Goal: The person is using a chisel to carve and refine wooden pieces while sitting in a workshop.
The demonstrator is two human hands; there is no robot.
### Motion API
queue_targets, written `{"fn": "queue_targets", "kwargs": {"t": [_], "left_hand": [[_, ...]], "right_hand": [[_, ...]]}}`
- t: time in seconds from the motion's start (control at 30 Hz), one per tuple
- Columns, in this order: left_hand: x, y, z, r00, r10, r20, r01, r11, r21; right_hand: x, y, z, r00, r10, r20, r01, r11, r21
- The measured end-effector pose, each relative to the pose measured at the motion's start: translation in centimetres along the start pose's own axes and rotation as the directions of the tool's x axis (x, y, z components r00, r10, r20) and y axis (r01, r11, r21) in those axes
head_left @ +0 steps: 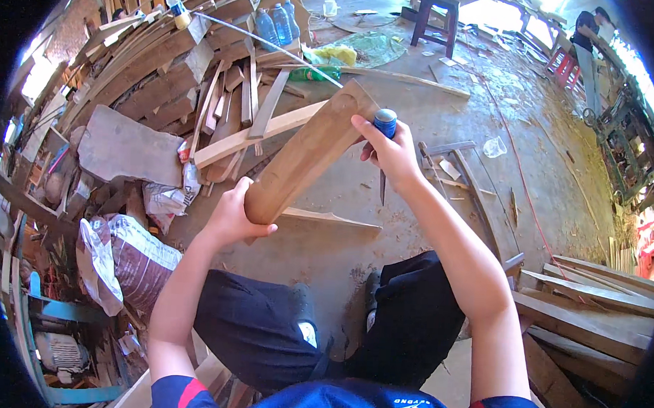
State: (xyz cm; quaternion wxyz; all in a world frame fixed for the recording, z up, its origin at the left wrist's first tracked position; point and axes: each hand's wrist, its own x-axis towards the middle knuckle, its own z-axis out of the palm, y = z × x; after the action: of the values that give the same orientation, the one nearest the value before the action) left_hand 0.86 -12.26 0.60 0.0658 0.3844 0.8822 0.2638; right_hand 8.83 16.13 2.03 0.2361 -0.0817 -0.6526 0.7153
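Note:
A long brown wooden board (311, 154) slants across in front of me, its far end up and to the right. My left hand (233, 216) is closed round its near end, thumb across the edge. My right hand (392, 150) is at the far end, with its thumb lying against the board. In that same hand is a blue-topped hand tool (385, 122), its narrow dark blade pointing down below the fingers. The palm hides most of its handle. Under the board, a thin curved wooden piece (330, 218) lies on the floor between my feet and the timber pile.
Stacked timber (157, 73) fills the left, with a flat slab (129, 148) and a sack (138, 258). Planks (585, 310) lie at right. A bow saw (473, 188) lies on the floor. Farther off are a stool (435, 23), water bottles (280, 23) and another person (587, 55).

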Motion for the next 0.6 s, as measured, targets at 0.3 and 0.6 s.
{"fn": "queue_targets", "kwargs": {"t": [0.3,0.6], "left_hand": [[-0.8,1.3,-0.9,0.988,0.036,-0.15,-0.024,0.997,0.076],[-1.9,3.2,-2.9,0.93,0.036,-0.365,0.09,0.943,0.321]], "right_hand": [[-1.0,-1.4,-0.5,0.996,-0.086,0.011,0.086,0.986,-0.14],[-2.9,-5.6,-0.4,0.962,-0.162,-0.22,0.069,0.923,-0.379]]}}
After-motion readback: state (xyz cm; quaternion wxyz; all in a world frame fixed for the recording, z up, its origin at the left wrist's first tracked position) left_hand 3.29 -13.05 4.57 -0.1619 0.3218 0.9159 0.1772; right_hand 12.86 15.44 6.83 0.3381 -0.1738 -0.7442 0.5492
